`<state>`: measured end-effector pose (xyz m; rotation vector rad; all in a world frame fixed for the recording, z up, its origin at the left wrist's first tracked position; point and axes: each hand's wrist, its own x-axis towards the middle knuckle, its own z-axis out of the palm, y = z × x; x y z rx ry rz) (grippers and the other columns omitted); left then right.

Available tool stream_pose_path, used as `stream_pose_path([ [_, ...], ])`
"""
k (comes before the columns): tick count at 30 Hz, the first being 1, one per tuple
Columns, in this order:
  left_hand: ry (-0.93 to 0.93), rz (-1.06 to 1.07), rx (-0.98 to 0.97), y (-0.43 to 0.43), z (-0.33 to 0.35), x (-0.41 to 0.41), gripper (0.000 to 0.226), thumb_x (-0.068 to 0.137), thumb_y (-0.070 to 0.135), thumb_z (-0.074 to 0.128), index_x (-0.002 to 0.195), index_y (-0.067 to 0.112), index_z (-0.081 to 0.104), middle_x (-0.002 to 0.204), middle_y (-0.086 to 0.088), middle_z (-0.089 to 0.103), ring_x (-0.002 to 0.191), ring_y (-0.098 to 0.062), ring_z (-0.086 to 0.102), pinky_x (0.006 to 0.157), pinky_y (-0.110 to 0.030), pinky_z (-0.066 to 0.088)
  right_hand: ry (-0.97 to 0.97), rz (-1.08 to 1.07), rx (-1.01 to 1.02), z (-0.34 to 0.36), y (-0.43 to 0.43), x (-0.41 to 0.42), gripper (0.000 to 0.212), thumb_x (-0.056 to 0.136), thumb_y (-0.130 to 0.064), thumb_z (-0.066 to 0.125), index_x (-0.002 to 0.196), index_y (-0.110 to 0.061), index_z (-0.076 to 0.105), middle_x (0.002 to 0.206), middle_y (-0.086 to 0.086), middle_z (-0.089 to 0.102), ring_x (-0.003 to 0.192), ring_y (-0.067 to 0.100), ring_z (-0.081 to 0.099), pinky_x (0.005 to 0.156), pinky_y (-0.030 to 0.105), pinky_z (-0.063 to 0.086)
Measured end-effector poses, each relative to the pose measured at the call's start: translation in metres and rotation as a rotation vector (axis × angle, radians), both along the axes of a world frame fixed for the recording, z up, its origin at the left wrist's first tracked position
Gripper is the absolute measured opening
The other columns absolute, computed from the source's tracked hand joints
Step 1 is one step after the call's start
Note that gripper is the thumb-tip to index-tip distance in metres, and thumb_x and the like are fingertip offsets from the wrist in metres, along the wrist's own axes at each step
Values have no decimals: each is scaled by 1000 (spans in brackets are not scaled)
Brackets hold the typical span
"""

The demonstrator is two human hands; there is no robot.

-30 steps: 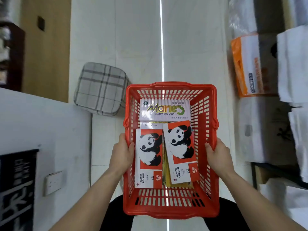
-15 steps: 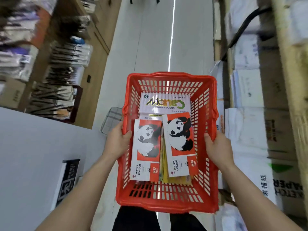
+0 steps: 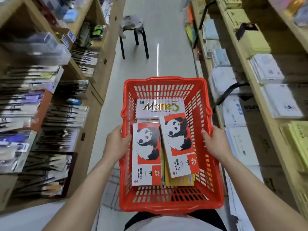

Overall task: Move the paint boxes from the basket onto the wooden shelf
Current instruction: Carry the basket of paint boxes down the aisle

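Observation:
I hold a red plastic basket [image 3: 166,203] in front of my body. My left hand [image 3: 117,141] grips its left rim and my right hand [image 3: 214,142] grips its right rim. Inside lie two red-and-white panda paint boxes, one on the left [image 3: 146,154] and one on the right [image 3: 178,142]. A white Maries water colour box [image 3: 160,107] rests at the far end. Yellow boxes [image 3: 180,180] show underneath the panda boxes. Wooden shelves run along the aisle on the left [image 3: 93,80] and on the right [image 3: 260,90].
A black stool [image 3: 133,30] with a round padded seat stands further down the aisle. Left shelves hold brushes and packaged art goods [image 3: 50,117]. Right shelves carry stacks of paper pads [image 3: 266,69]. A grey floor strip [image 3: 166,60] runs between the shelves.
The view has tilted up from the floor and white wall to the shop aisle. Both hands keep the same grip on the basket, and the boxes inside have barely shifted.

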<state>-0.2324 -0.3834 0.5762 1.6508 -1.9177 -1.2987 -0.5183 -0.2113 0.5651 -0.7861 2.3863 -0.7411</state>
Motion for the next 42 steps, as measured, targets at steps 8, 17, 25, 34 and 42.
stream_pose_path([
  [8, -2, 33, -29, -197, 16, -105, 12, 94, 18, 63, 102, 28, 63, 91, -2, 78, 73, -24, 76, 72, -45, 63, -11, 77, -33, -1, -213, -112, 31, 104, -39, 52, 122, -15, 63, 111, 6, 78, 89, 24, 76, 83, 43, 62],
  [17, 11, 105, -34, -423, 42, -228, 15, 96, 15, 63, 108, 23, 64, 92, 6, 77, 75, -14, 76, 73, -41, 62, -15, 152, -46, 28, -469, -245, 35, 105, -37, 53, 128, -12, 60, 117, 9, 76, 97, 27, 76, 88, 47, 61],
  [25, 69, 117, -28, -653, 27, -315, 16, 96, 16, 63, 111, 20, 66, 91, 3, 77, 71, -12, 74, 60, -29, 57, 68, 179, -47, 23, -704, -337, 31, 104, -30, 56, 121, -4, 64, 116, 16, 76, 101, 36, 74, 87, 43, 58],
  [34, 34, 124, -25, -914, 20, -400, 19, 92, 23, 67, 81, 37, 60, 75, 13, 71, 68, -9, 70, 61, -29, 54, 111, 160, -23, 14, -963, -423, 27, 102, -27, 59, 111, -4, 69, 108, 20, 77, 99, 41, 73, 83, 47, 58],
  [42, -14, 148, 3, -1122, 0, -480, 17, 92, 12, 62, 90, 28, 66, 82, 3, 77, 72, -22, 74, 69, -38, 61, 58, 189, -41, -25, -1182, -506, 26, 102, -22, 60, 109, 2, 68, 111, 26, 75, 105, 45, 70, 82, 42, 52],
])
